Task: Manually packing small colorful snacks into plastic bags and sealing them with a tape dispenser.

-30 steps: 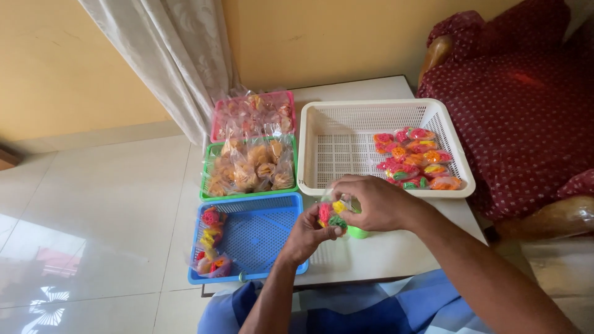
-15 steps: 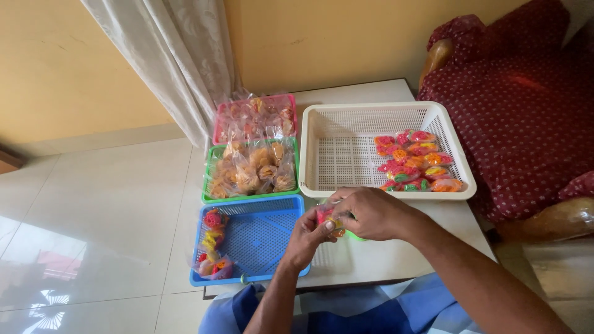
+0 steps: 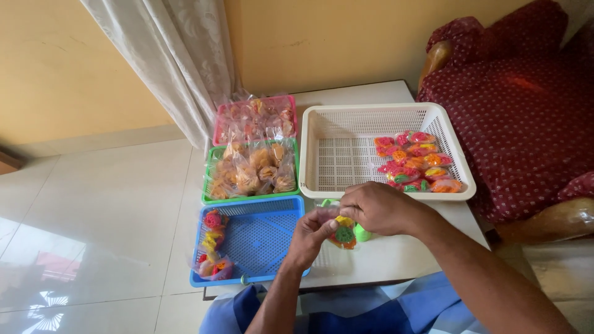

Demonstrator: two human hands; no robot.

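Note:
Both my hands hold one small clear packet of coloured snacks [image 3: 342, 234] above the white table [image 3: 396, 253], in front of the white basket [image 3: 322, 124]. My left hand [image 3: 310, 235] pinches the packet's left side. My right hand [image 3: 378, 208] grips its top from the right. A green object [image 3: 362, 233] shows under my right hand, mostly hidden. Several filled coloured packets [image 3: 413, 159] lie at the right side of the white basket.
A blue tray [image 3: 260, 238] at the table's front left holds a few coloured packets [image 3: 211, 244]. Behind it stand a green tray [image 3: 249, 167] and a pink tray [image 3: 253, 117] with bagged snacks. A red dotted chair [image 3: 520, 111] stands right; a curtain [image 3: 179, 62] hangs at left.
The packet has turned and dropped lower between my hands, so its green and yellow pieces now show. My hands have stayed in the same place above the table.

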